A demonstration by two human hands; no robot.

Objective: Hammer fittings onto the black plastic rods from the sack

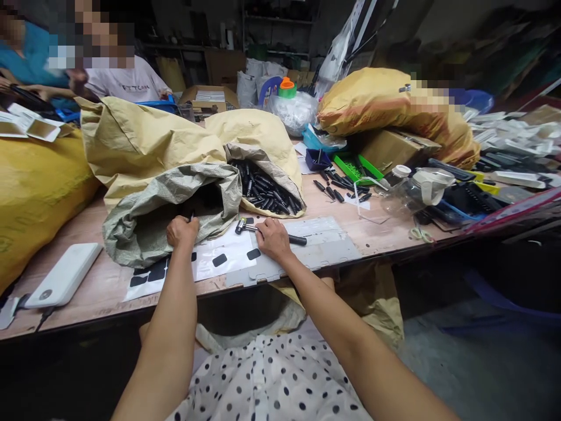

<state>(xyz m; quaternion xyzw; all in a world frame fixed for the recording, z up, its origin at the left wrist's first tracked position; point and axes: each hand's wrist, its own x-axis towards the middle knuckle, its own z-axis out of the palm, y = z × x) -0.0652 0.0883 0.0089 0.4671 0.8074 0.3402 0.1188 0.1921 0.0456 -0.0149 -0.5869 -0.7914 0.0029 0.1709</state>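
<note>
My left hand [180, 232] is closed at the mouth of an open paper-and-woven sack [131, 225]. A small dark tip shows above its fingers, but what it holds is too small to name. My right hand [273, 238] is closed around the shaft of a small hammer [298, 240], with the metal head pointing left and the black grip to the right. Beneath the hammer lies a grey board [324, 248]. A white sheet [199, 270] with black rounded patches [220, 260] lies between the hands. Behind them a second sack [263, 126] holds many black tube-like parts [263, 190].
A white power bank [65, 275] with a cable lies at left, beside a full yellow sack [35, 193]. To the right are a green tray [357, 168], loose black parts [335, 195], a plastic jug [412, 193] and scissors [421, 235]. Two people [123, 82] sit across the table.
</note>
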